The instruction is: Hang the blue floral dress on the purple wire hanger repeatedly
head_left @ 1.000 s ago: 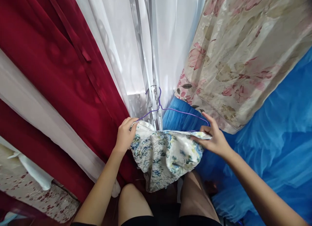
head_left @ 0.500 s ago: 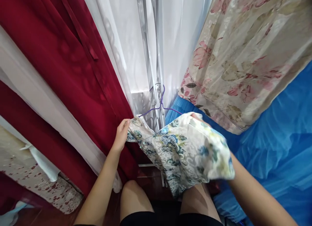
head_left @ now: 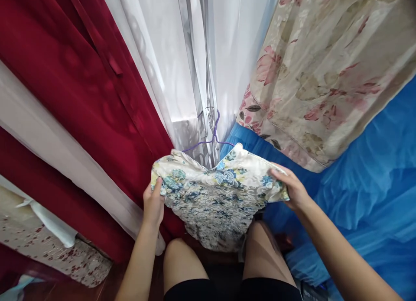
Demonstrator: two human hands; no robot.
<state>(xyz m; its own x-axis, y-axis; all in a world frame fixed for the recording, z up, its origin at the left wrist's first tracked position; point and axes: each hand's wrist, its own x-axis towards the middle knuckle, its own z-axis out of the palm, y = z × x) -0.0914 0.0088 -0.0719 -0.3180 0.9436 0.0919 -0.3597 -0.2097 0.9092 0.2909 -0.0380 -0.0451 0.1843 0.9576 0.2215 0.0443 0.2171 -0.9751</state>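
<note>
In front of the window curtains, I am holding a floral garment (head_left: pixel 217 197) on a purple wire hanger (head_left: pixel 215 128).
My left hand (head_left: pixel 153 204) is pinching its left edge, thumb on top; my right hand (head_left: pixel 293 189) is clasping its right edge. The garment is hanging above my knees, between a red curtain (head_left: pixel 81 97), a white sheer curtain (head_left: pixel 156 54), a rose-patterned drape (head_left: pixel 325 67) and blue netting (head_left: pixel 364 184).

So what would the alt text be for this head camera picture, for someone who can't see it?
A person's left hand and right hand hold a blue-flowered garment by its two sides, spread over a purple hanger. A red curtain hangs on the left, white sheer curtains behind, blue netting on the right.
</note>
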